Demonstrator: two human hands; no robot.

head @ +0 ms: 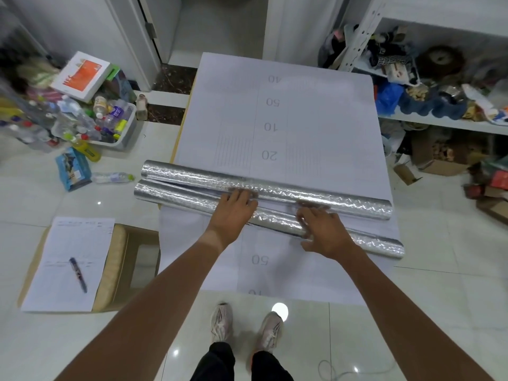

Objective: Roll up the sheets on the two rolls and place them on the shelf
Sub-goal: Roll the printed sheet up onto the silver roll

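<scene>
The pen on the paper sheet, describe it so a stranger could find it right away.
Left of the long white numbered table sheet, a printed white paper form lies on a brown cardboard piece. The dark blue pen rests diagonally on that form, the only slim dark object there.

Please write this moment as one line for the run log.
left hand flat on near roll | right hand on same roll | far roll beside | both on table
</scene>
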